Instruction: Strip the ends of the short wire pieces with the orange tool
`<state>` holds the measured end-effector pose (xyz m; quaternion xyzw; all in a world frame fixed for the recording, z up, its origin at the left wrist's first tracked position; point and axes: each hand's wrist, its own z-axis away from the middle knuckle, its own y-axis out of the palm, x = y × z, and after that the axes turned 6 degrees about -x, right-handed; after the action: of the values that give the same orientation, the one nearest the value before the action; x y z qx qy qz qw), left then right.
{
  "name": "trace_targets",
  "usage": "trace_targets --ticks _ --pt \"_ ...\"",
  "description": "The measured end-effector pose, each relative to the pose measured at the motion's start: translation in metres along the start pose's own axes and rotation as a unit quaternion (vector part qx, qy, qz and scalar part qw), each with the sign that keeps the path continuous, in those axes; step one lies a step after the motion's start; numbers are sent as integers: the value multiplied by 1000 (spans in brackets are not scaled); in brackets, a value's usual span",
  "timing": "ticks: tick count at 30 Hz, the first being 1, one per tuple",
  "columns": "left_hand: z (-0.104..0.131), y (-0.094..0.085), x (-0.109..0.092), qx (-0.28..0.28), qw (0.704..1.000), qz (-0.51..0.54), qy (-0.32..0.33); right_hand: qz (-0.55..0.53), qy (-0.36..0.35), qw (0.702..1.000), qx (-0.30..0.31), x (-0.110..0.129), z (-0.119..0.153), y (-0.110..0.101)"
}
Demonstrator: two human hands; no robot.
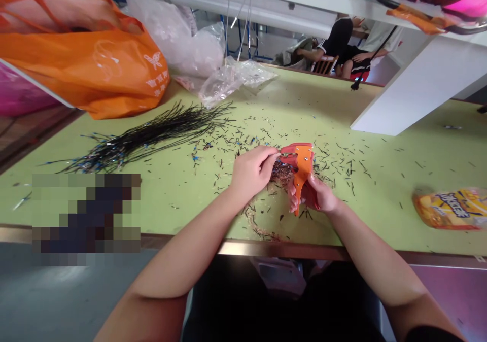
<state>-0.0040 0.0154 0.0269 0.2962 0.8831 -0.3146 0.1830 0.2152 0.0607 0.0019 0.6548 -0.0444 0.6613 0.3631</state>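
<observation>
My right hand (317, 194) is wrapped around the handles of an orange and red wire stripper (303, 160), its jaws pointing left. Close against those jaws, my left hand (253, 172) is closed in a pinch on a thin wire, of which only a short bit shows at the fingertips. Beneath the tool lies a small heap of dark clippings (281, 171), partly hidden by it. A long bundle of black wires (152, 134), some with blue ends, lies on the table to the left.
Cut bits of wire (228, 144) are strewn over the green tabletop (182, 200). An orange bag (83, 73) and clear plastic bags (228, 80) stand at the back left. A white support panel (403, 86) rises at right, near a yellow-labelled bottle (452, 207). People sit beyond the table.
</observation>
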Motion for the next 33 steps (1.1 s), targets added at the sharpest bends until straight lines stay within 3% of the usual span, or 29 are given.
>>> trace_targets --ticks 13,21,23,25,27,28,30,33 --pt "3 3 7 15 993 -105 49 -12 -12 997 -70 -8 -5 18" --pt "1 -2 -5 23 998 -28 -43 -42 -64 990 -115 -15 -6 30" --pt "0 -4 -4 0 997 1 -74 -80 -139 974 -163 -8 -6 27" --pt "-1 -4 -2 -42 994 14 -98 -144 -241 926 -253 4 -6 18" --pt "-1 -4 1 -70 992 8 -104 -189 -296 882 -314 15 -6 8" --pt "-1 -4 1 -72 993 -3 -98 -178 -304 877 -327 18 -7 4" --pt "0 -2 0 -52 996 -33 -69 -128 -282 900 -305 16 -7 1" --pt "3 2 -5 -24 996 -81 -5 -26 -209 951 -227 -1 -8 7"
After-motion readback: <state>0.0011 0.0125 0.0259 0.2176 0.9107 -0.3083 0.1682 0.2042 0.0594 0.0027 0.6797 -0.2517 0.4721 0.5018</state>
